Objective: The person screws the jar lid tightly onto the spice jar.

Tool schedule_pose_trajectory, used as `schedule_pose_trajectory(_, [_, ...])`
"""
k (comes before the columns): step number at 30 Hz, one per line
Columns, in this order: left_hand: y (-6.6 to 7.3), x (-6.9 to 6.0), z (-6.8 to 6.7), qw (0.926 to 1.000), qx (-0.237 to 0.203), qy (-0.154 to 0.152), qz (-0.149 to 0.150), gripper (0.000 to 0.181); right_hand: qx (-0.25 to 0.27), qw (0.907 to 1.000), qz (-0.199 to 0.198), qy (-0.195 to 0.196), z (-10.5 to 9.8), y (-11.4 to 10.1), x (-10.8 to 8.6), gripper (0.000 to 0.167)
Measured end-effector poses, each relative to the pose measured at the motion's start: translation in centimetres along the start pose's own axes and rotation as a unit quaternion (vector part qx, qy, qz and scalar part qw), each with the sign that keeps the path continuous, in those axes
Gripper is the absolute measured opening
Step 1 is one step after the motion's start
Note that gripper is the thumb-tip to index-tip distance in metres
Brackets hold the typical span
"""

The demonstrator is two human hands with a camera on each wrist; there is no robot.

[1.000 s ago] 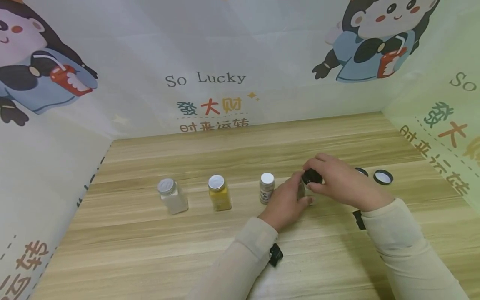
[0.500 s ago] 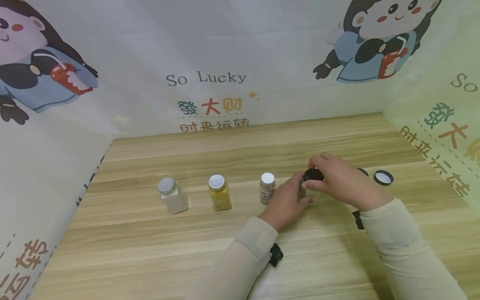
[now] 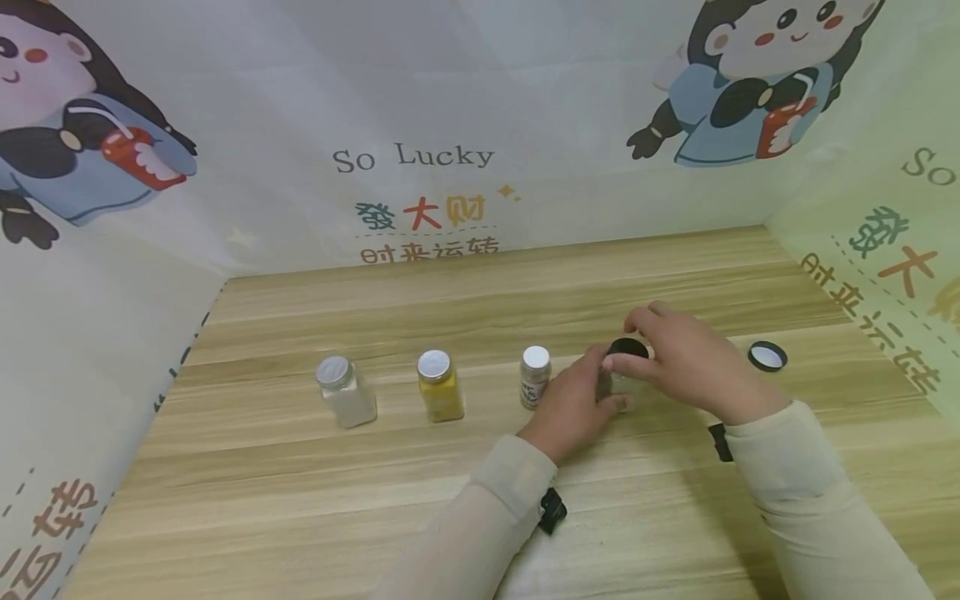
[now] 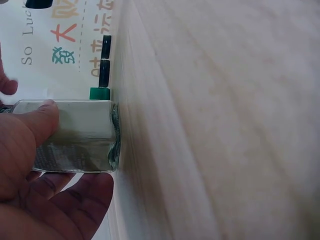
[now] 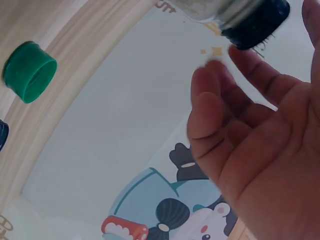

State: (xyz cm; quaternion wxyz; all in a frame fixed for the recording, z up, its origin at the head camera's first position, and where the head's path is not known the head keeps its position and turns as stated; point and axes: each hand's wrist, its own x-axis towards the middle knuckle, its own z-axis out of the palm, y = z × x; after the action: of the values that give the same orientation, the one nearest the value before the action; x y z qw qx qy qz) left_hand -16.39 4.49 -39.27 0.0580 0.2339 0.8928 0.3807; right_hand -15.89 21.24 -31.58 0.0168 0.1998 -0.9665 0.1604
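My left hand (image 3: 573,408) grips a clear square glass jar (image 4: 80,135) standing on the table, thumb on one face and fingers on the other. A black lid (image 3: 628,347) sits on the jar's mouth; it also shows as a dark lid (image 5: 257,22) in the right wrist view. Around that lid, my right hand (image 3: 690,362) has its fingers and thumb spread. A small gap shows between the lid and the fingertips (image 5: 236,52). A small white-capped bottle (image 3: 534,379) stands just left of my left hand.
Further left stand a jar with yellow contents (image 3: 442,396) and a jar with whitish contents (image 3: 351,404), both with silvery lids. A loose black lid (image 3: 767,357) lies at the right. A green cap (image 5: 30,72) rests on the table. Printed cloth walls surround the tabletop.
My right hand has loosened from the black lid, its fingers spreading and shifting slightly right. It now covers another loose lid seen earlier. My left hand keeps its hold on the jar.
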Motion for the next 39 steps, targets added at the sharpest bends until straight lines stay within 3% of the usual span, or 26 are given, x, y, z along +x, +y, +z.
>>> schedule_pose_trajectory(4, [-0.05,0.07,0.08,0.9999,0.011,0.002,0.000,0.058,0.010,0.9986,-0.050,0.011,-0.32,-0.04,-0.21,0.035])
schedule_pose_trajectory(10, [-0.13,0.13,0.10,0.9997,0.025,0.004,0.000,0.056,0.035,0.9955,-0.085,-0.022,-0.22,0.00,-0.29,0.035])
schedule_pose_trajectory(17, [-0.04,0.09,0.05,0.9997,0.023,0.005,-0.001,0.059,0.015,0.9972,-0.073,-0.011,-0.13,-0.05,-0.29,0.028])
schedule_pose_trajectory(29, [-0.06,0.03,0.06,1.0000,0.005,0.001,0.001,0.060,0.003,0.9997,-0.020,-0.010,-0.12,-0.14,-0.28,0.039])
schedule_pose_trajectory(34, [-0.04,0.16,0.11,0.9999,0.011,0.001,0.001,0.060,0.005,0.9983,-0.058,0.002,-0.34,-0.08,-0.63,0.039])
schedule_pose_trajectory(39, [-0.13,0.18,0.15,0.9998,0.019,-0.001,-0.007,0.062,0.014,0.9950,-0.098,-0.014,-0.28,-0.12,-0.67,0.038])
